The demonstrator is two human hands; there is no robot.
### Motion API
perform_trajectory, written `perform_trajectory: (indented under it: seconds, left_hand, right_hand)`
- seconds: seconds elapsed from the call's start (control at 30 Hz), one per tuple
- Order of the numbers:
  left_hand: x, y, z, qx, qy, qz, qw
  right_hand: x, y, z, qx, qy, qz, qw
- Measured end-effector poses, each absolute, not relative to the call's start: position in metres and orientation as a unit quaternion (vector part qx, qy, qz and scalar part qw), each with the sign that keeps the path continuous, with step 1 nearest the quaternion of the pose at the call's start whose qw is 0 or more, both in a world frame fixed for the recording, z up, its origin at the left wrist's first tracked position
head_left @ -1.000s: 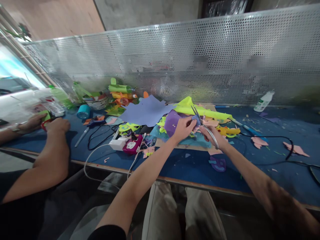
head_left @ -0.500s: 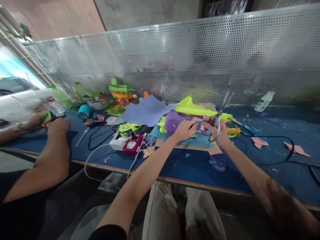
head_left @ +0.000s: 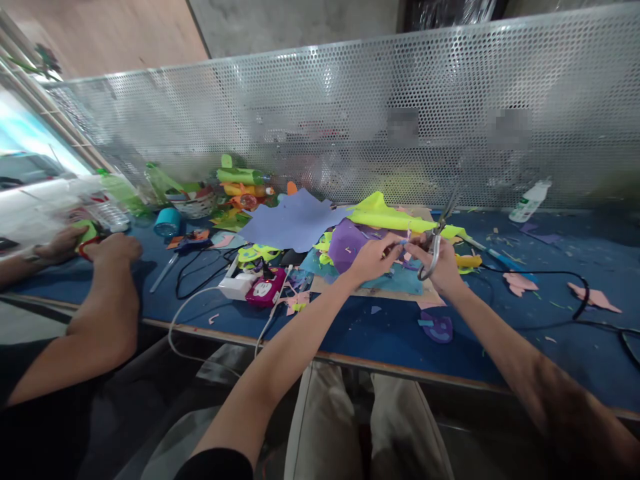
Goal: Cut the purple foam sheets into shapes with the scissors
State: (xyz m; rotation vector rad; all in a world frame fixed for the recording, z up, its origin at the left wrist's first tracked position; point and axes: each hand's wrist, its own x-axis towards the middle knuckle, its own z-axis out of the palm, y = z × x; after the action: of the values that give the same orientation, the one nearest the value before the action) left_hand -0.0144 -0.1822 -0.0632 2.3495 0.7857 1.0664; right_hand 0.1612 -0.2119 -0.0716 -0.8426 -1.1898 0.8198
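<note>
My left hand (head_left: pixel 371 259) and my right hand (head_left: pixel 436 265) meet over a heap of coloured foam scraps on the blue table (head_left: pixel 390 330). Both pinch a small blue foam piece (head_left: pixel 403 244) between their fingertips. Grey scissors (head_left: pixel 437 235) hang from the fingers of my right hand, blades pointing up and away. Under my hands lie a purple foam sheet (head_left: pixel 344 241), a teal piece (head_left: pixel 395 280) and a yellow-green sheet (head_left: pixel 387 215).
A person's arms (head_left: pixel 107 293) rest on the table at the left. A lavender sheet (head_left: pixel 295 222), a white adapter (head_left: pixel 234 287), a pink device (head_left: pixel 266 291), black cables (head_left: pixel 555 275), bottles (head_left: pixel 529 201) and pink scraps (head_left: pixel 593 298) lie around. A perforated metal screen (head_left: pixel 350 120) stands behind.
The scissors swung from pointing left across the blue piece to pointing up and right. My right fingertips came onto the blue piece beside the left ones.
</note>
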Motion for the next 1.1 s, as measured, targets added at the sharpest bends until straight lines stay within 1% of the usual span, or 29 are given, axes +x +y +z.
perform_trajectory:
  seconds: [0.07, 0.13, 0.2, 0.33, 0.43, 0.5, 0.57, 0.73, 0.93, 1.1]
  left_hand:
    - [-0.012, -0.182, -0.064, 0.831, 0.265, 0.408, 0.27]
    - [-0.011, -0.181, -0.064, 0.811, 0.259, 0.434, 0.295]
    - [-0.012, -0.179, -0.063, 0.789, 0.269, 0.461, 0.304]
    - [-0.016, -0.172, -0.061, 0.736, 0.298, 0.525, 0.307]
    - [-0.018, -0.168, -0.063, 0.697, 0.292, 0.553, 0.351]
    - [-0.018, -0.167, -0.064, 0.679, 0.287, 0.554, 0.385]
    - [-0.017, -0.167, -0.065, 0.676, 0.29, 0.55, 0.395]
    - [-0.016, -0.173, -0.06, 0.678, 0.291, 0.56, 0.376]
    - [-0.017, -0.176, -0.058, 0.722, 0.294, 0.53, 0.335]
    - [-0.018, -0.176, -0.059, 0.731, 0.303, 0.518, 0.325]
  right_hand:
    - [0.162, -0.212, -0.07, -0.388, -0.53, 0.355, 0.665]
    - [0.165, -0.212, -0.069, -0.412, -0.548, 0.336, 0.646]
    - [0.171, -0.211, -0.07, -0.446, -0.586, 0.318, 0.597]
    - [0.187, -0.203, -0.079, -0.508, -0.668, 0.288, 0.462]
    - [0.193, -0.197, -0.086, -0.525, -0.702, 0.256, 0.408]
    - [0.192, -0.196, -0.088, -0.524, -0.707, 0.256, 0.4]
    - [0.191, -0.197, -0.088, -0.519, -0.707, 0.275, 0.394]
    - [0.187, -0.203, -0.083, -0.516, -0.7, 0.324, 0.373]
    - [0.186, -0.206, -0.079, -0.498, -0.717, 0.325, 0.365]
    - [0.183, -0.21, -0.077, -0.5, -0.711, 0.332, 0.366]
